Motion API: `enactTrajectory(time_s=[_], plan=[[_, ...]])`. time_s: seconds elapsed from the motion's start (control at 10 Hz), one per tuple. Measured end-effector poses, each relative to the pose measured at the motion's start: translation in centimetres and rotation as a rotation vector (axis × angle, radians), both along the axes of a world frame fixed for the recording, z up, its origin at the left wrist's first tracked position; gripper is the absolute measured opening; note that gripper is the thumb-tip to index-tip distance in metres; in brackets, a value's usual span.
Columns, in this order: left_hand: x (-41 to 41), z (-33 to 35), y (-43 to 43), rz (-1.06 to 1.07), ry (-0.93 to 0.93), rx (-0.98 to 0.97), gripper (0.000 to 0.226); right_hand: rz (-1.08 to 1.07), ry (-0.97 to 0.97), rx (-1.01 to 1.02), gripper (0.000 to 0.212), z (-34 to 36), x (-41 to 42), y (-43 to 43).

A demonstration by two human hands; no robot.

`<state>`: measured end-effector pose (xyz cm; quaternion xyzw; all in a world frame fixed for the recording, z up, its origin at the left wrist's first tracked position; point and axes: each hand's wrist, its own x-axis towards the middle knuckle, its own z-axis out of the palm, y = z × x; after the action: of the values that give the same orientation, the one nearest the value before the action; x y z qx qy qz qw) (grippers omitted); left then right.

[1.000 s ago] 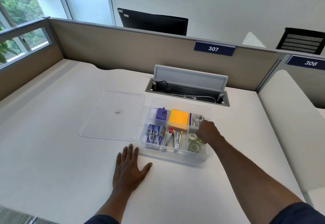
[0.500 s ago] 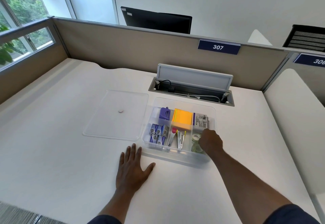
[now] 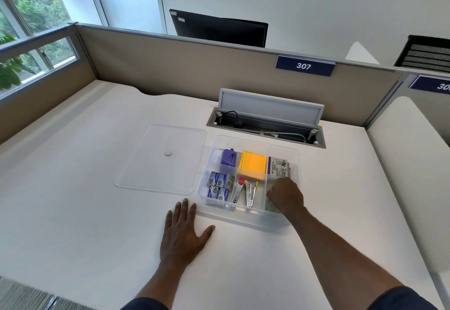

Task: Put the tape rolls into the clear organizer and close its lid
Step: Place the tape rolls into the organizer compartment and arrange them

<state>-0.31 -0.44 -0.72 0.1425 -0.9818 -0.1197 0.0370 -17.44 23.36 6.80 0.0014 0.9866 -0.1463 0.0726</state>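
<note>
The clear organizer stands open on the white desk, its inside split into compartments. Its flat clear lid lies on the desk just to its left. My right hand reaches down into the front right compartment, fingers curled onto a greenish tape roll. The hand hides most of that compartment, so only an edge of tape shows. My left hand rests flat on the desk in front of the organizer's left corner, fingers spread, holding nothing.
Other compartments hold a purple item, orange sticky notes, blue staple boxes, staplers and a printed packet. An open cable hatch lies behind the organizer, below the beige partition.
My right hand has sunk from above the front right compartment down into it, covering the tape rolls that showed earlier. My left hand and the lid have stayed put.
</note>
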Motion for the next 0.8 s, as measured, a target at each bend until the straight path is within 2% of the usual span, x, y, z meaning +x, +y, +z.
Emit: enactTrajectory(time_s=[0.1,0.3,0.5,0.8], plan=[[0.00,0.05,-0.03,-0.003,-0.008,-0.009,0.091,0.032,0.009,-0.062,0.029,-0.14,-0.09,0.17],[0.07,0.18,0.10,0.001,0.004,0.000,0.091,0.020,0.034,-0.165,0.050,-0.44,0.41,0.09],[0.06,0.22,0.11,0.002,0.013,0.008,0.090,0.016,0.012,-0.122,0.058,-0.52,0.30,-0.03],[0.02,-0.04,0.03,0.005,-0.005,-0.013,0.091,-0.008,-0.004,-0.134,0.059,-0.43,0.08,-0.17]])
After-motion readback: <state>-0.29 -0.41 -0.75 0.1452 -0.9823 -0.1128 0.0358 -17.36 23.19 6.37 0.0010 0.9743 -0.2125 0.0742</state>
